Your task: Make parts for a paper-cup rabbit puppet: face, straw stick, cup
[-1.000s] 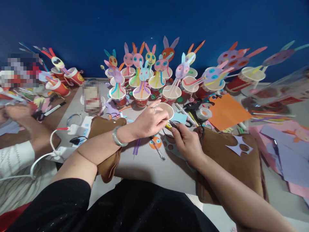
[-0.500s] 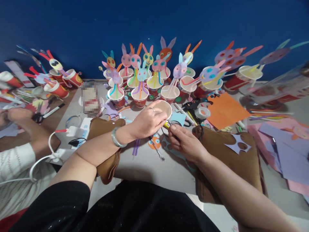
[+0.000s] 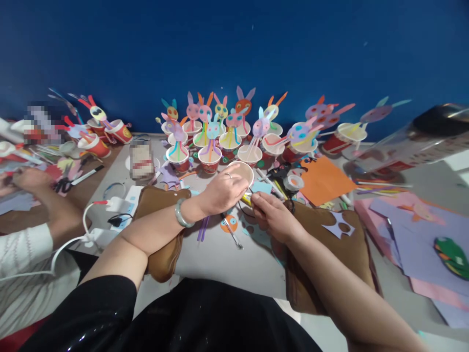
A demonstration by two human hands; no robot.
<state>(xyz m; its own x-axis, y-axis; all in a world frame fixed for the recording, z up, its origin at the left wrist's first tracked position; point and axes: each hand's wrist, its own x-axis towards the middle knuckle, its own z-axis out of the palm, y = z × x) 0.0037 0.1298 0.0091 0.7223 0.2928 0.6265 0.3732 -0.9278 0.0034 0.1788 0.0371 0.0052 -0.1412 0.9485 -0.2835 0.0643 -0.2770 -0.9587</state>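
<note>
In the head view my left hand (image 3: 224,189), with a ring and a jade-like bangle, is closed on a paper cup (image 3: 245,172) tilted with its mouth away from me. My right hand (image 3: 273,215) pinches a slim yellow tool (image 3: 246,198) against the cup's near side; it looks like a utility knife, mostly hidden by the fingers. Below the hands lie an orange round paper face (image 3: 229,224), a thin clear-and-dark pen-like stick (image 3: 232,233) and purple strips (image 3: 204,229).
Behind stand several cups with paper rabbit heads (image 3: 210,159). Brown cushions (image 3: 163,205) flank my forearms. On the right are orange paper (image 3: 322,182), a tape roll (image 3: 294,183) and a clear bottle (image 3: 399,146). A power strip (image 3: 126,205) and a co-worker's hand (image 3: 32,180) are at left.
The view has turned slightly up and to the right, so the table things sit lower and further left. Both hands keep nearly the same hold on the cup and the yellow tool.
</note>
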